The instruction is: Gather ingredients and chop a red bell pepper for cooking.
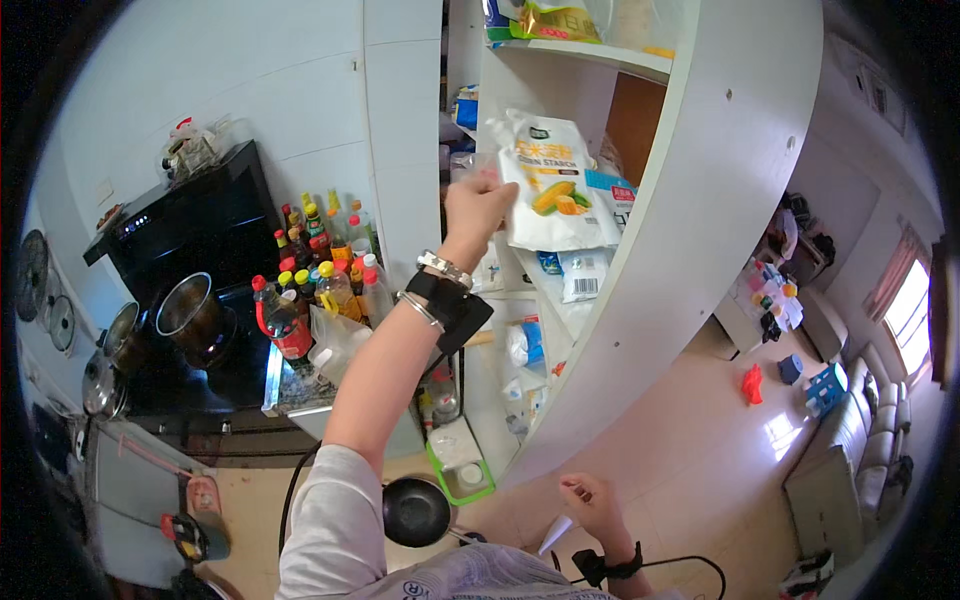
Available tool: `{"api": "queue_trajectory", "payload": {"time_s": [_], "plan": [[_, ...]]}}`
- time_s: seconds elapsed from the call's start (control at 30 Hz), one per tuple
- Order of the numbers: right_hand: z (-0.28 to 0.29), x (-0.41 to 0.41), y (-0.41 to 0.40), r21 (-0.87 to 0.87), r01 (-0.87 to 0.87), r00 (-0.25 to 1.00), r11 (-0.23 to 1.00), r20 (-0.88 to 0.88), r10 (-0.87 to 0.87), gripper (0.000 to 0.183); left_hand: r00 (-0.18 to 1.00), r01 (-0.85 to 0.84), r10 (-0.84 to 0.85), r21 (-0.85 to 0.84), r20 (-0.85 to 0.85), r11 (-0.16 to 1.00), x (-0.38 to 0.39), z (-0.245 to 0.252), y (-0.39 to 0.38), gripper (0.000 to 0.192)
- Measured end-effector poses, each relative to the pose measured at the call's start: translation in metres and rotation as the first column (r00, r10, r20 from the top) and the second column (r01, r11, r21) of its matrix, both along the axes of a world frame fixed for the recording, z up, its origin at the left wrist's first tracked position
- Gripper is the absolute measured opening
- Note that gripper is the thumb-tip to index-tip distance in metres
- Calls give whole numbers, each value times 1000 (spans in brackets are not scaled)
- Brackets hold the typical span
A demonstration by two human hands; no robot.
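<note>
My left hand [480, 210] reaches up to an open shelf unit and grips the left edge of a white plastic bag of corn starch [551, 184], which has corn pictured on its front. The bag looks upright in front of a blue and white packet [615, 191] on the same shelf. Below it lies a small white packet [583, 274] with a barcode. My right hand [592, 502] hangs low at the right, fingers curled; whether it holds anything cannot be told. A white pointed item [555, 534] shows just beside it.
Sauce bottles [322, 262] crowd the counter left of the shelves. A pot [191, 319] stands on the stove. On the floor below are a black wok [417, 511] and a green-rimmed basket [466, 499]. The curved shelf side panel [697, 247] stands at right.
</note>
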State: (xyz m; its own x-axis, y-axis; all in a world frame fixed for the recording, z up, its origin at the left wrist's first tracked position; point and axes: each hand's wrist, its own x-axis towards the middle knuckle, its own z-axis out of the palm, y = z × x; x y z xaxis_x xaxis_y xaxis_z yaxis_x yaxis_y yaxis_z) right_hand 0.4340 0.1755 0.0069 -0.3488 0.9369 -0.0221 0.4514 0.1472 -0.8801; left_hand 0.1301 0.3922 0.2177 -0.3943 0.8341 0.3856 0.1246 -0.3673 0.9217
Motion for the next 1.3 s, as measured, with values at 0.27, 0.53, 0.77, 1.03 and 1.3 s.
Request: {"api": "queue_trajectory", "payload": {"time_s": [0.27, 0.53, 0.77, 1.03, 1.3], "plan": [[8, -24, -5, -11, -138, 990, 990, 1, 138, 21, 880, -167, 170, 46, -443, 985, 60, -14, 29, 30], [-39, -43, 5, -88, -302, 948, 949, -136, 289, 15, 973, 7, 31, 162, -227, 987, 26, -35, -70, 32], [-59, -156, 10, -4, -617, 784, 787, 81, 615, 17, 947, -294, 320, -329, 27, 898, -60, -202, -358, 21], [-33, -344, -132, -66, -875, 484, 479, -129, 866, 15, 293, -786, 928, -495, 229, 370, -49, -272, -715, 23], [-76, -431, -494, -163, -959, -213, -233, -128, 969, 18, -178, -893, 936, -450, 302, -24, 12, -271, -968, 25]]}}
